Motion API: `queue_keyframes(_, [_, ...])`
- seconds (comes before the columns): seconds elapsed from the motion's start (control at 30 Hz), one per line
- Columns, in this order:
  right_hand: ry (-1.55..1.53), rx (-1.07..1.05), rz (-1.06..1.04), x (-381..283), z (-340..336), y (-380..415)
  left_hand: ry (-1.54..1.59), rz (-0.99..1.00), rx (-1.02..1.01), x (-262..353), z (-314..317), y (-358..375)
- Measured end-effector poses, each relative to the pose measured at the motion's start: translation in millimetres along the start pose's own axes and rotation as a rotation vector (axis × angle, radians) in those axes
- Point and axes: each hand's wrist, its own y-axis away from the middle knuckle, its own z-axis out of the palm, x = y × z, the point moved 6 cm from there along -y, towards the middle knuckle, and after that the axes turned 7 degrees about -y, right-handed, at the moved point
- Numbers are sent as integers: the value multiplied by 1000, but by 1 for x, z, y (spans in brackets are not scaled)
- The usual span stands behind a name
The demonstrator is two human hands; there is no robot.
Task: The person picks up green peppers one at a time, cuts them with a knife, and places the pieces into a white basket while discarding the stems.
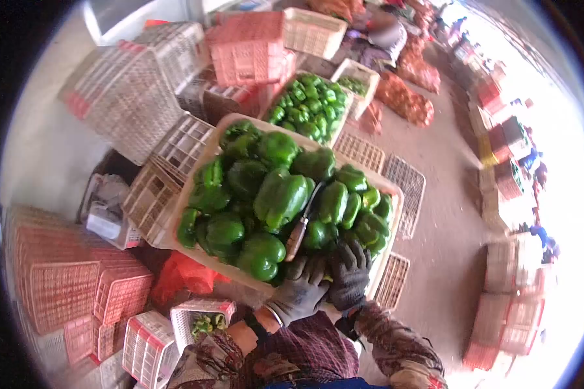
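A pale crate full of large green peppers stands in front of me. Across the peppers lies a knife with a wooden handle, its blade pointing away from me. My left hand, in a grey glove, is at the crate's near edge, just below the knife handle, fingers bent over the peppers. Beside it, my right hand, in a darker glove, rests against the near peppers with its fingers forward. Whatever lies under or between the fingers is hidden.
Another crate of smaller green peppers stands behind. Stacked crates fill the left side, with a red bag nearer. A seated person and filled orange sacks are at the back. More crates line the right.
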Motion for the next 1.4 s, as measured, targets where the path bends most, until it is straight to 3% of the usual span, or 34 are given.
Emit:
queue_keyframes(0.2, [-128, 55, -20, -8, -16, 3, 10, -63, -62, 10, -25, 10])
queue_keyframes(0.33, [-259, 60, -33, -11, -35, -6, 42, -104, 255, 31, -87, 5])
queue_keyframes(0.43, [-270, 49, -45, -10, -41, -5, -91, -448, 376, 8, -83, 18])
queue_keyframes(0.47, [-324, 74, -47, -7, -43, -4, -265, -614, 418, -7, -78, 20])
queue_keyframes(0.53, [-380, 149, -6, -3, -52, -5, -513, -609, 342, -20, -73, 1])
queue_keyframes(0.63, [-605, -90, -204, -24, -63, 2, -660, -657, 227, -33, -53, -17])
queue_keyframes(0.7, [-471, -161, -413, -51, -46, 13, -638, -730, 151, -47, -41, -20])
queue_keyframes(0.73, [-407, -204, -513, -58, -39, 20, -652, -651, 226, -46, -39, -20])
queue_keyframes(0.83, [-357, -18, -425, -32, -41, 0, -745, -669, 188, -79, -20, -8])
queue_keyframes(1.0, [-339, -141, -454, -18, -28, 1, -289, -673, 262, -44, -66, -31])
queue_keyframes(1.1, [-329, -214, -499, -20, -22, 7, -155, -620, 424, -46, -67, -30])
queue_keyframes(1.2, [-345, -172, -464, -17, -23, 4, 203, -794, 625, -59, -63, -21])
queue_keyframes(1.3, [-593, -169, -457, -13, -52, 1, 306, -873, 719, -39, -75, -18])
queue_keyframes(1.33, [-670, -139, -422, -6, -58, 1, 567, -863, 776, -17, -81, -27])
queue_keyframes(1.4, [-821, -89, -349, 12, -69, 6, 637, -897, 739, 15, -77, -33])
